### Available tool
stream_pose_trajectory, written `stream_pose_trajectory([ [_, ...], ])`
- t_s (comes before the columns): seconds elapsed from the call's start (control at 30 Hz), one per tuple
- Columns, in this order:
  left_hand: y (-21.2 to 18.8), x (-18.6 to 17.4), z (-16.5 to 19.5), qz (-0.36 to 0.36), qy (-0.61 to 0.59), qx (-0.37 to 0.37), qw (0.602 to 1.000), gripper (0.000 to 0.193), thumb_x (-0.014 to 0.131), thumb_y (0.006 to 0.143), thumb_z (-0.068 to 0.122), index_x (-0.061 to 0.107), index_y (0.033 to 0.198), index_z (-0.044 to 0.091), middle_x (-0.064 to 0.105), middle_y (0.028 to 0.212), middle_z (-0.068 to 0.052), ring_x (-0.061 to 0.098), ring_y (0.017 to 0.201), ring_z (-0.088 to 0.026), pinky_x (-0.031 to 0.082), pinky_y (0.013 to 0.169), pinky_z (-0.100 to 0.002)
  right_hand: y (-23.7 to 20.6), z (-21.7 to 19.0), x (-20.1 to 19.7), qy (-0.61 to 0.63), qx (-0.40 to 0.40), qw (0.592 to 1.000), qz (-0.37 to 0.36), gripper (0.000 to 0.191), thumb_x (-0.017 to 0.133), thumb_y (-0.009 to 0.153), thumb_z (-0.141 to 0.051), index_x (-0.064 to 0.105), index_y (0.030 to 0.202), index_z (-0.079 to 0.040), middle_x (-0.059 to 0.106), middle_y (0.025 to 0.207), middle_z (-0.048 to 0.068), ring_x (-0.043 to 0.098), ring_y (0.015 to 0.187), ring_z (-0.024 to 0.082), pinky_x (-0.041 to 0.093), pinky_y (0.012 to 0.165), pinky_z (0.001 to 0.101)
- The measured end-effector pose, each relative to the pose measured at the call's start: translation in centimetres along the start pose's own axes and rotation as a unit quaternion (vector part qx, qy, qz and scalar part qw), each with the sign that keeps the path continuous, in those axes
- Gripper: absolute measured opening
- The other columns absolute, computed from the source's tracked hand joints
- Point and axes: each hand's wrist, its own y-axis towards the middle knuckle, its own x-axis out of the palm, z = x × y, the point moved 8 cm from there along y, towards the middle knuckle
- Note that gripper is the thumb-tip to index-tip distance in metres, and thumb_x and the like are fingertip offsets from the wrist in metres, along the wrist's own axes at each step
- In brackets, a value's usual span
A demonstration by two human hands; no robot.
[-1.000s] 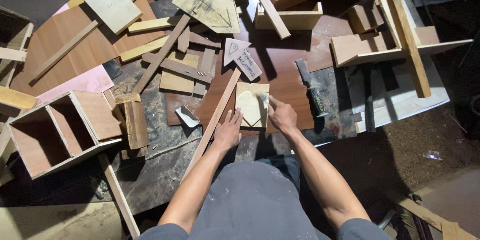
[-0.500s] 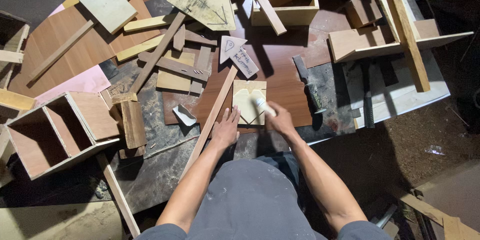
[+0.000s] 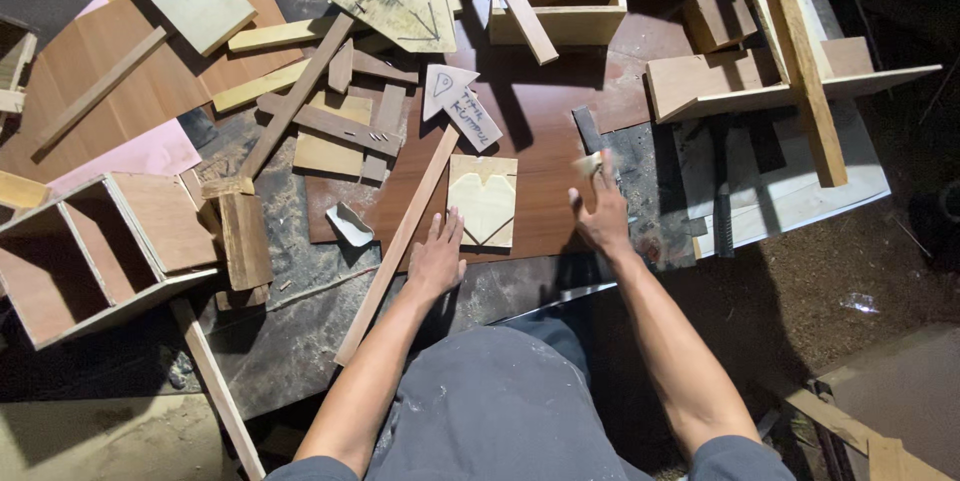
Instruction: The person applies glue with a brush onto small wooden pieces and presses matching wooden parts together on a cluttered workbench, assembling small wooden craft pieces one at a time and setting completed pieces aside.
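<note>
Nearest the body, the left hand [image 3: 437, 259] is laid flat with fingers spread, holding nothing, just beside the lower left corner of a small pale board [image 3: 482, 200] that lies on the brown panel [image 3: 545, 141]. To its right, a small pale scrap [image 3: 588, 164] is pinched in the fingertips of the right hand [image 3: 603, 216], lifted clear of the board. Pencil lines are already drawn on the board, yet no cut is seen, so shaping is judged still undone; farther off, loose wood offcuts [image 3: 330, 126] are scattered.
</note>
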Motion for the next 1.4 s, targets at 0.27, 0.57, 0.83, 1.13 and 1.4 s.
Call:
stream_pose_trajectory([
  [0.27,0.0,-1.1,1.7,0.064,0.019,-0.040,0.997,0.094,0.078,0.086,0.038,0.026,0.157,0.005,0.014,0.169,-0.012,0.022,0.154,-0.037,0.037,0.113,-0.064,1.0,0.6,-2.3,0.034,-0.057,0.991,0.118,0.091,0.069,0.093,-0.022,0.017,0.163,0.002,-0.005,0.168,0.029,0.018,0.151,0.052,0.040,0.114,0.0522],
  [0.57,1.9,-3.6,3.3,0.100,0.061,-0.023,0.993,0.104,0.089,0.069,0.035,0.035,0.156,0.017,0.023,0.163,-0.020,0.024,0.147,-0.043,0.037,0.107,-0.065,0.4,5.5,-0.6,-0.132,0.201,0.969,0.053,0.077,0.068,0.086,-0.026,0.039,0.154,-0.003,0.049,0.143,0.023,0.042,0.134,0.042,0.027,0.110,0.0665],
  [0.83,1.1,-5.3,5.9,0.332,0.275,0.218,0.876,0.043,0.064,0.093,0.028,0.066,0.124,-0.001,0.069,0.121,-0.026,0.064,0.116,-0.041,0.054,0.094,-0.049,-1.1,5.5,0.8,-0.032,0.205,0.978,0.030,0.049,0.075,0.079,-0.030,0.061,0.111,0.004,0.065,0.111,0.028,0.063,0.107,0.045,0.050,0.093,0.0506],
  [1.13,-0.4,-10.8,1.6,0.324,-0.401,-0.058,0.855,0.033,0.050,0.106,0.030,0.068,0.108,0.003,0.072,0.085,-0.021,0.073,0.081,-0.032,0.055,0.072,-0.045,-6.2,3.0,2.7,0.046,0.147,0.981,0.121,0.041,0.072,0.079,-0.023,0.059,0.108,0.002,0.065,0.099,0.023,0.065,0.091,0.042,0.050,0.082,0.0492],
  [1.4,0.3,-7.4,-0.8,0.400,-0.311,-0.010,0.862,0.055,0.067,0.095,0.023,0.052,0.140,-0.003,0.064,0.124,-0.029,0.061,0.114,-0.045,0.049,0.096,-0.050,-9.3,2.0,4.3,0.016,0.102,0.993,0.048,0.038,0.071,0.082,-0.020,0.057,0.113,-0.003,0.062,0.105,0.018,0.065,0.092,0.040,0.051,0.080,0.0486],
])
